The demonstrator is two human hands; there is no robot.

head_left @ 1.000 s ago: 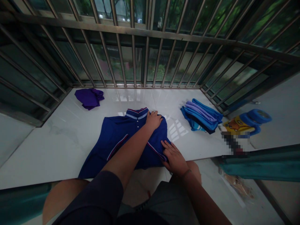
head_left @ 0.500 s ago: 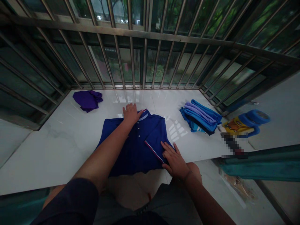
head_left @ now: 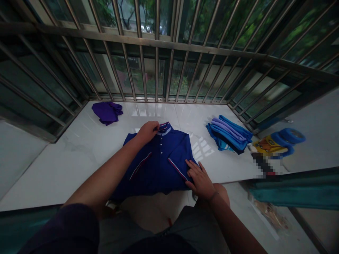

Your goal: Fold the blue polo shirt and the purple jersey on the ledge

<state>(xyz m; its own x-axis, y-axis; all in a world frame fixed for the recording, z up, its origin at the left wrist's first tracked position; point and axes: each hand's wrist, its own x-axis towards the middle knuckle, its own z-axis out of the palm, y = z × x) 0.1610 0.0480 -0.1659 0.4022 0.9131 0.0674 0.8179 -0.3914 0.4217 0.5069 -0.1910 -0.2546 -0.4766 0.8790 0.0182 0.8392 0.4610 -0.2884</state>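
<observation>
A dark blue polo shirt (head_left: 159,173) lies spread on the white ledge (head_left: 87,151), its buttoned front up and its collar toward the window. Both sleeves, edged in red and white, lie over the front. My left hand (head_left: 149,131) is at the collar, its fingers closed in a pinch on the collar's edge. Flat on the sleeve at the shirt's right side rests my right hand (head_left: 200,179), fingers stretched out and apart. The shirt's lower left part is partly hidden by my left forearm.
A crumpled purple cloth (head_left: 107,113) lies at the back left. Folded blue and lilac clothes (head_left: 229,133) form a pile on the right, beside a yellow and blue jug (head_left: 278,141). Metal bars (head_left: 156,70) close off the window behind the ledge.
My left hand has gone from lying open near the collar to pinching it. More of the left sleeve now shows. My right hand stays on the shirt; the view has shifted slightly.
</observation>
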